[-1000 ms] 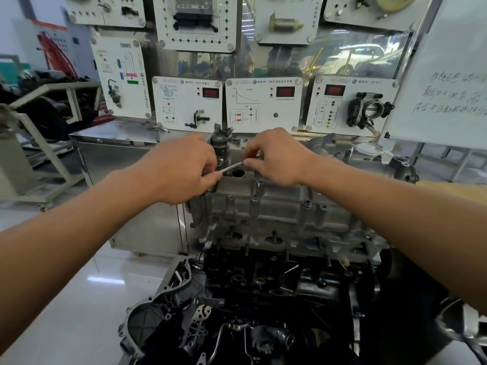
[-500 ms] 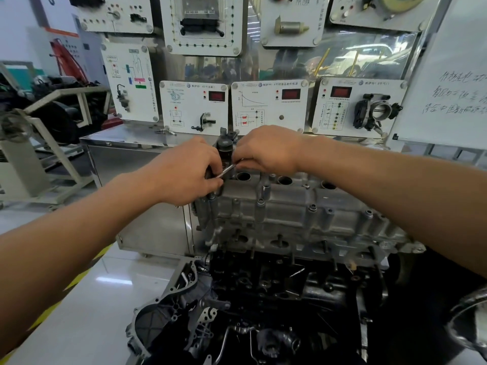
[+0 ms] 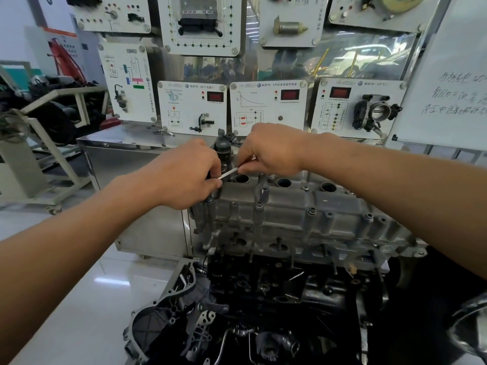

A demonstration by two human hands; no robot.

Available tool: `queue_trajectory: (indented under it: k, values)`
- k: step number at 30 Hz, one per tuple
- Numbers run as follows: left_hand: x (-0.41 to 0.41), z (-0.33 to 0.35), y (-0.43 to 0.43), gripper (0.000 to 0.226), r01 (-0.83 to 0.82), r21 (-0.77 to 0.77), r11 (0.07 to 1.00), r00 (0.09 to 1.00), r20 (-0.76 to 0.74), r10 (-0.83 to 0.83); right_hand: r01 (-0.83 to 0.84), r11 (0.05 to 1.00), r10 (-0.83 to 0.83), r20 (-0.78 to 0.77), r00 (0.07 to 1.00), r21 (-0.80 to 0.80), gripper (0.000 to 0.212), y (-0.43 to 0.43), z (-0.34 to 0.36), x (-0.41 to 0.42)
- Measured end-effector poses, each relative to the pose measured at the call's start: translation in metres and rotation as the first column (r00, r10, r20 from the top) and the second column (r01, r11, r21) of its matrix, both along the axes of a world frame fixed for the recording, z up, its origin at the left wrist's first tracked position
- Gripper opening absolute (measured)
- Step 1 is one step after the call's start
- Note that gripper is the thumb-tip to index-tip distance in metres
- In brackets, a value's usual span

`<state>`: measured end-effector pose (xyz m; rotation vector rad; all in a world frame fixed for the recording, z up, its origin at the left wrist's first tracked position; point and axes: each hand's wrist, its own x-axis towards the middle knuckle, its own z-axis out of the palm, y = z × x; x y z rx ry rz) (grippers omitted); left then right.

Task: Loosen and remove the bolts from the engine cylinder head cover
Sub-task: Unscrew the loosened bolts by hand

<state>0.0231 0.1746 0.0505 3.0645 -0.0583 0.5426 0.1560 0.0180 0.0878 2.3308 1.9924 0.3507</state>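
Pinching one slim tool (image 3: 228,173), left hand (image 3: 188,175) and right hand (image 3: 272,151) meet beside three holes (image 3: 283,183).

**Trainee:** What has changed at the hands in the last second?

**Instructor:** Your right hand (image 3: 268,151) has closed in on your left hand (image 3: 184,175). The length of thin metal tool (image 3: 228,173) showing between them is now shorter.

**Trainee:** And at the cylinder head cover (image 3: 290,206)?

**Instructor:** Your right forearm (image 3: 395,185) no longer lies across its top. Three round bores (image 3: 283,183) now show there; a second ago only one did. Your view has also swung slightly left, so the display panels (image 3: 192,106) sit further right.
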Motion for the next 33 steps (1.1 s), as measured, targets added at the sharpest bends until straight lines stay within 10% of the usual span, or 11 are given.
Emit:
queue_trajectory:
  k: [19, 25, 33]
  values:
    - [0.004, 0.004, -0.007, 0.019, -0.005, 0.036, 0.999, 1.000, 0.008, 0.005, 0.080, 0.987, -0.043, -0.251, 0.967, 0.140, 0.016, -0.020, -0.024, 0.002]
    - [0.017, 0.056, -0.004, 0.007, 0.079, -0.154, 0.985, 0.945, 0.325, -0.025, 0.033, 0.935, -0.009, -0.071, 0.997, 0.353, 0.015, -0.026, 0.047, 0.020]
    - [0.092, 0.074, -0.002, 0.015, 0.036, -0.043, 0.998, 0.998, 0.048, -0.034, 0.143, 0.906, -0.064, -0.206, 0.977, 0.399, 0.024, -0.042, 0.029, 0.052]
